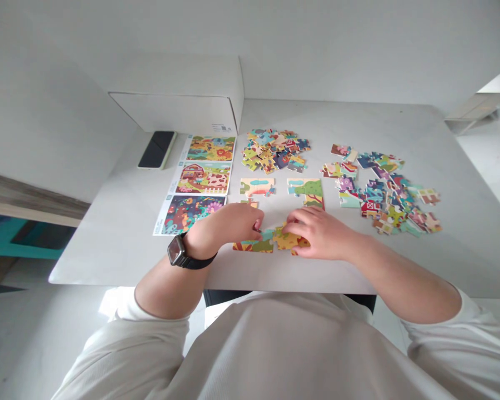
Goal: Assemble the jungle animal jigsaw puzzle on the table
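My left hand (pixel 229 225), with a black watch on its wrist, has its fingers curled down on a green and orange strip of joined puzzle pieces (pixel 254 245) near the front edge of the white table (pixel 120 239). Close beside it my right hand (pixel 320 233) pinches a yellow and orange puzzle piece (pixel 287 240) that touches the strip's right end. Just beyond the hands lie two small joined sections, one pale with a blue shape (pixel 256 187) and one with a green tree (pixel 310 191).
A guide sheet with three pictures (pixel 198 183) lies left of the hands, with a black phone (pixel 157 149) and a white box (pixel 179 94) behind it. One heap of loose pieces (pixel 273 150) is at the back centre, and a wider scatter (pixel 383 189) lies at the right.
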A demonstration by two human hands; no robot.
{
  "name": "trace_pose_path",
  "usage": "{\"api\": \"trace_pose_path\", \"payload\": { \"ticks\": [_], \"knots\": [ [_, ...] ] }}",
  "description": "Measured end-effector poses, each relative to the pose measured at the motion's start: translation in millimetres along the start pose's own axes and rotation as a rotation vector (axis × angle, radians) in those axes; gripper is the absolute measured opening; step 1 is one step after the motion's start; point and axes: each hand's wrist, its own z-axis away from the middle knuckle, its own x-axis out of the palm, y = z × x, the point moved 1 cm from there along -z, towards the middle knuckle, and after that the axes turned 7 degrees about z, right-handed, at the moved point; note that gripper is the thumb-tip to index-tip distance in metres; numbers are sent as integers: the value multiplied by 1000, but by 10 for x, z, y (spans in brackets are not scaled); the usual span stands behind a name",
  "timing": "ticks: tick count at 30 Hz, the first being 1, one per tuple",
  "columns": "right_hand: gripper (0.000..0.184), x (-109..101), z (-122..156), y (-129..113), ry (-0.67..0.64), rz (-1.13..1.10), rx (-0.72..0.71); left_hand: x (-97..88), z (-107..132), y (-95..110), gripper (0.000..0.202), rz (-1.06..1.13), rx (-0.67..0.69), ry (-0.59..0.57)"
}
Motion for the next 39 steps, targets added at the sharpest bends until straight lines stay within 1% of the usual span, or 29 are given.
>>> {"api": "trace_pose_path", "payload": {
  "ticks": [3,6,7,8,10,11,12,13,15,18,23,27,32,37,39],
  "knots": [
    [42,-8,-13,57,24,-26,18,-29,17,-33,15,35,-10,10],
    [48,-18,-24,140,43,-21,53,-139,75,-100,14,109,3,8],
    [49,-20,-26,170,58,-10,67,-190,98,-136,14,121,-17,50],
    [50,-22,-26,200,76,2,83,-246,118,-178,14,129,-62,131],
    [52,-23,-26,252,110,15,113,-346,149,-260,16,141,-141,345],
    [52,-20,-26,273,123,15,127,-380,155,-296,17,134,-191,424],
    [52,-16,-26,290,131,12,138,-400,155,-326,17,125,-231,477],
    [52,-9,-27,302,135,9,147,-405,148,-351,17,115,-258,497],
    [51,12,-33,319,146,8,160,-382,120,-391,17,91,-253,481],
    [49,60,-60,327,155,16,171,-305,74,-447,17,49,-185,418],
    [51,162,-149,312,131,46,179,-241,18,-526,17,16,-220,326],
    [49,212,-196,303,114,72,173,-240,-25,-538,18,29,-194,266],
    [49,219,-190,311,130,77,170,-197,-48,-566,18,-4,-166,290],
    [49,216,-182,316,119,72,168,-163,-52,-609,26,-46,-208,325],
    [49,216,-182,321,116,70,170,-170,-54,-607,25,-49,-210,319]
  ]
}}
